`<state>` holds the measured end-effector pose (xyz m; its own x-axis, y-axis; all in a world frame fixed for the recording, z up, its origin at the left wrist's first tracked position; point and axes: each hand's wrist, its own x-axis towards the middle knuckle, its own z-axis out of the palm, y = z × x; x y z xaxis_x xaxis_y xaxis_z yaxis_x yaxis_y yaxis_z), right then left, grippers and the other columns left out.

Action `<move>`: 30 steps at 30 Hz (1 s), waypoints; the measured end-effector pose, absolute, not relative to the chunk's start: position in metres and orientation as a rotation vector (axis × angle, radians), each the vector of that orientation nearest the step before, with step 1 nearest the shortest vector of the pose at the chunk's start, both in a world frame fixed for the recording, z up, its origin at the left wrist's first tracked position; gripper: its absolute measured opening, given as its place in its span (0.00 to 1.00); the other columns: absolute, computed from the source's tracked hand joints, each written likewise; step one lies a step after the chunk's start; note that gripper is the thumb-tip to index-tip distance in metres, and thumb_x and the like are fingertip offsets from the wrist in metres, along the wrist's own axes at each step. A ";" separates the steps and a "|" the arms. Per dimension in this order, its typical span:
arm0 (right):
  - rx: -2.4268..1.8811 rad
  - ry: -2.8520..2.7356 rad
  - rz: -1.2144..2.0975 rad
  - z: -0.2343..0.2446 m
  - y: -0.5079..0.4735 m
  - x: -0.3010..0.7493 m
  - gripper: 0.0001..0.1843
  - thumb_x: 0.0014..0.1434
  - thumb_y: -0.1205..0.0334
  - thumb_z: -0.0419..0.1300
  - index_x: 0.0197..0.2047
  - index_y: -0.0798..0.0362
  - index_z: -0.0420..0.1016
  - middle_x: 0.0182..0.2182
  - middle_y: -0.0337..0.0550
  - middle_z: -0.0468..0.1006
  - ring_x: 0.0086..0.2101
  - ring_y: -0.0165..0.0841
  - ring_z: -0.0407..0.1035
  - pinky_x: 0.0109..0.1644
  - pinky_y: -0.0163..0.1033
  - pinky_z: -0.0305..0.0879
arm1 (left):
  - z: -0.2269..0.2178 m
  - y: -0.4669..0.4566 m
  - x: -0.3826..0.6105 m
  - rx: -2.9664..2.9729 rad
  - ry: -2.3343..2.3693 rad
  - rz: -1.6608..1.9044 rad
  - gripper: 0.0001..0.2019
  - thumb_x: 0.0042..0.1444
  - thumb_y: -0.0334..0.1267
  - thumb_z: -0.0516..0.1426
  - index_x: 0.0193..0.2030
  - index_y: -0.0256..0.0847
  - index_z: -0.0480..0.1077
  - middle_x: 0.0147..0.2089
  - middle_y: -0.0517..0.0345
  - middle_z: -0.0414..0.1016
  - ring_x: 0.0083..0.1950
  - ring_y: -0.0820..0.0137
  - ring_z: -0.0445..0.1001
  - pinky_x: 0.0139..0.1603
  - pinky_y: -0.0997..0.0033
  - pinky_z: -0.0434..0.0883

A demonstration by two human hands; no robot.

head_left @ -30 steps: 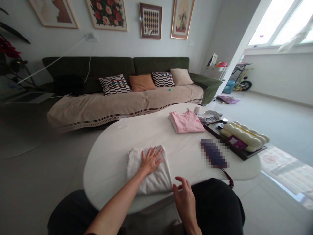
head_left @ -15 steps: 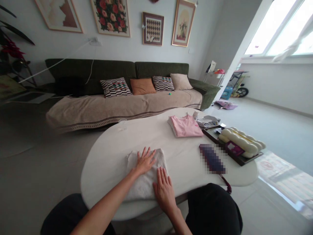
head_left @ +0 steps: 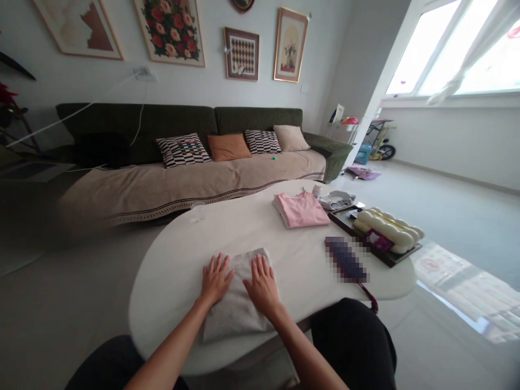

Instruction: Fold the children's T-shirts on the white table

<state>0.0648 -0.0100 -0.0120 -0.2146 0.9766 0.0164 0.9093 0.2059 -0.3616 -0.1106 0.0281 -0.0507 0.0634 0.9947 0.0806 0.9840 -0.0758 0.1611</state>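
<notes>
Since the left hand (head_left: 216,281) has shifted from mid-cloth to the left side, the head view shows it opposite the right hand (head_left: 262,286), seemingly for even smoothing. Both lie flat, fingers extended, gripping nothing. Folded grey cloth (head_left: 239,310) lies on the table's (head_left: 162,292) near side; portions beneath the hands are hidden. Dark item (head_left: 345,260), right: pixelated, unidentifiable.

You get strong daylight from the window (head_left: 442,59) at upper right, its panes blown out to white. Glare streaks your floor (head_left: 455,292) at lower right. Your left edge is dim and smeared; lens stretch slants the framed picture (head_left: 79,27) at upper left. Coarse pixels mask a dark item (head_left: 346,260) right of centre.
</notes>
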 end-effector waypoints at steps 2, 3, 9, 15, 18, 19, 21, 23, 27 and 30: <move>-1.827 -2.238 0.426 -0.012 0.004 0.062 0.35 0.58 0.52 0.46 0.64 0.58 0.42 0.63 0.50 0.35 0.61 0.40 0.28 0.61 0.49 0.34 | -0.050 0.027 -0.110 2.233 2.090 0.252 0.28 0.59 0.50 0.40 0.64 0.43 0.47 0.67 0.53 0.41 0.66 0.55 0.39 0.60 0.46 0.44; -1.842 -2.246 0.450 -0.013 0.010 0.062 0.35 0.59 0.51 0.46 0.64 0.58 0.41 0.63 0.51 0.35 0.61 0.40 0.27 0.61 0.51 0.33 | -0.048 0.027 -0.110 2.223 2.094 0.246 0.28 0.59 0.50 0.41 0.64 0.43 0.47 0.67 0.53 0.42 0.66 0.55 0.39 0.60 0.46 0.44; -1.791 -2.336 0.511 -0.006 -0.005 0.058 0.35 0.55 0.54 0.52 0.63 0.58 0.47 0.63 0.55 0.39 0.61 0.45 0.30 0.60 0.56 0.34 | -0.033 0.013 -0.120 2.178 2.064 0.315 0.23 0.57 0.44 0.46 0.60 0.43 0.57 0.62 0.50 0.55 0.61 0.58 0.54 0.58 0.56 0.54; -1.679 -2.254 0.643 -0.016 -0.077 0.010 0.45 0.46 0.47 0.59 0.62 0.60 0.49 0.61 0.62 0.47 0.59 0.54 0.38 0.57 0.59 0.43 | -0.027 -0.021 -0.141 1.703 2.034 0.632 0.25 0.49 0.44 0.54 0.50 0.26 0.65 0.46 0.40 0.71 0.50 0.59 0.68 0.52 0.65 0.62; -1.706 -2.168 0.637 -0.032 -0.103 -0.010 0.52 0.38 0.51 0.65 0.63 0.55 0.46 0.62 0.61 0.43 0.59 0.57 0.32 0.57 0.63 0.37 | -0.019 -0.054 -0.137 1.351 1.716 0.847 0.21 0.45 0.46 0.57 0.42 0.32 0.70 0.43 0.47 0.74 0.49 0.58 0.69 0.52 0.66 0.63; -1.700 -2.138 0.638 -0.035 -0.108 -0.013 0.51 0.39 0.55 0.64 0.63 0.53 0.45 0.62 0.59 0.43 0.60 0.56 0.31 0.57 0.63 0.36 | -0.015 -0.066 -0.135 1.231 1.603 0.917 0.19 0.44 0.45 0.58 0.41 0.34 0.71 0.43 0.50 0.75 0.51 0.59 0.69 0.53 0.66 0.63; -1.667 -2.085 0.676 -0.034 -0.117 -0.016 0.47 0.43 0.64 0.60 0.64 0.51 0.43 0.62 0.54 0.44 0.60 0.53 0.31 0.58 0.62 0.35 | -0.004 -0.088 -0.129 0.984 1.480 1.018 0.20 0.43 0.44 0.60 0.43 0.38 0.70 0.46 0.52 0.73 0.53 0.60 0.67 0.53 0.67 0.64; -1.599 -2.037 0.779 -0.023 -0.121 -0.012 0.44 0.43 0.73 0.53 0.64 0.53 0.43 0.62 0.51 0.46 0.61 0.48 0.34 0.59 0.59 0.37 | 0.009 -0.106 -0.126 0.747 1.467 1.071 0.21 0.42 0.43 0.62 0.45 0.41 0.70 0.51 0.54 0.71 0.55 0.59 0.65 0.51 0.64 0.66; -1.190 -1.814 1.135 0.026 -0.111 0.008 0.41 0.43 0.76 0.47 0.63 0.57 0.46 0.58 0.49 0.58 0.57 0.38 0.51 0.59 0.46 0.49 | 0.046 -0.122 -0.128 0.580 1.238 1.136 0.25 0.44 0.47 0.61 0.48 0.40 0.67 0.53 0.50 0.68 0.52 0.57 0.68 0.48 0.61 0.69; -0.977 -1.432 1.539 0.063 -0.087 0.029 0.29 0.49 0.69 0.47 0.56 0.53 0.60 0.46 0.42 0.72 0.46 0.35 0.66 0.50 0.42 0.61 | 0.082 -0.119 -0.129 0.752 1.035 1.233 0.28 0.47 0.52 0.57 0.54 0.41 0.63 0.52 0.48 0.69 0.49 0.58 0.70 0.49 0.61 0.68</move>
